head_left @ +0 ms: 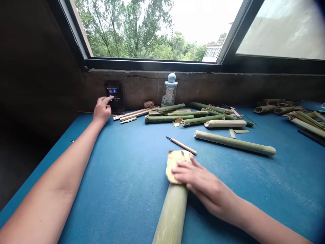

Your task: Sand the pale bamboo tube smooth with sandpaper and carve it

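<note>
My left hand (102, 110) reaches to the back left, its index finger stretched out against the lit screen of a dark phone (117, 101) leaning on the wall. It holds nothing. My right hand (203, 181), slightly blurred, presses a pale yellow sheet that looks like sandpaper (173, 166) over the far end of a thick bamboo tube (171, 215). The fingers lie across the sheet, with the thumb low at the tube's side. The tube's near end runs out of view. Just beyond the sheet lies a thin wooden stick with a dark pointed tip (183, 146).
A pale bamboo tube (235, 143) lies at the right. Behind it are several green bamboo pieces (169, 118), wooden strips (137, 113) and a ball of twine (148, 104). A blue-capped jar (169, 93) stands by the wall under the window. More bamboo (308, 122) lies far right on the blue table (122, 179).
</note>
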A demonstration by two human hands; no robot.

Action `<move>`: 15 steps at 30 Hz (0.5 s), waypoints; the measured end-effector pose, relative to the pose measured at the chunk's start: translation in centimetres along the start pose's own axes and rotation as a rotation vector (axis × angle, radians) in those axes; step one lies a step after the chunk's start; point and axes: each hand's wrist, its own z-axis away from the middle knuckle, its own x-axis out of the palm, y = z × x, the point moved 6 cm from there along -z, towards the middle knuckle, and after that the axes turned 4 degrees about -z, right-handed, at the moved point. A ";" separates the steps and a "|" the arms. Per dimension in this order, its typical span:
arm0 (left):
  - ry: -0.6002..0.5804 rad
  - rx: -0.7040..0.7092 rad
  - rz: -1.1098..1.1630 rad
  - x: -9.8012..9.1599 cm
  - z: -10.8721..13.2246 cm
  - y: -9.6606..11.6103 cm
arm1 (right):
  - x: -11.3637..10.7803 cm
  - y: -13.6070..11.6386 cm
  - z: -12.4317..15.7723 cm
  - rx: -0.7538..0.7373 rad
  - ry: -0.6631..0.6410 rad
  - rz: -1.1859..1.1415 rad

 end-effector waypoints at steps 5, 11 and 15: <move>-0.027 -0.070 0.028 -0.3 0.1 0.2 | -0.1 -0.4 0.0 0.044 0.042 0.025; -0.093 -0.095 0.091 0.0 0.1 0.1 | 0.0 -1.0 -0.2 -0.064 0.006 -0.060; -0.101 -0.152 0.078 0.0 0.0 -0.3 | -1.1 1.9 0.1 0.105 0.159 0.048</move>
